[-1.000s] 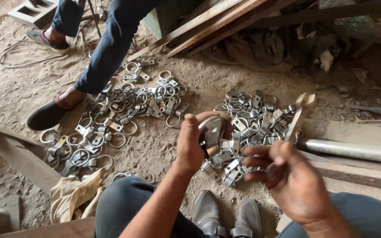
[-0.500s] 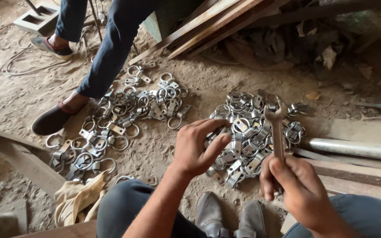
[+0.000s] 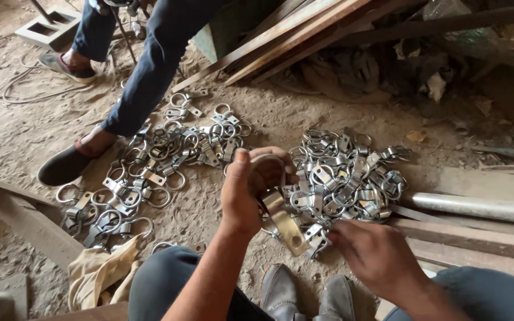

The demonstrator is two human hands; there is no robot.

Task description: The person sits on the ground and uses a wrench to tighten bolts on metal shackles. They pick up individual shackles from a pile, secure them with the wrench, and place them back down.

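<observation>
Ring clamp [image 3: 278, 205] half hidden in left hand [image 3: 246, 193]; right hand [image 3: 376, 258] near.

- Left hand [image 3: 248, 193] is covering most of the metal ring clamp [image 3: 278, 205]; ring mostly hidden behind fingers.
- Right hand [image 3: 382, 261]: fingertips blurring, grip unclear.
- Standing person [image 3: 150, 71] is getting cut off above the thighs by the top edge.
- Steel pipe [image 3: 477, 208] is running off the right edge.
</observation>
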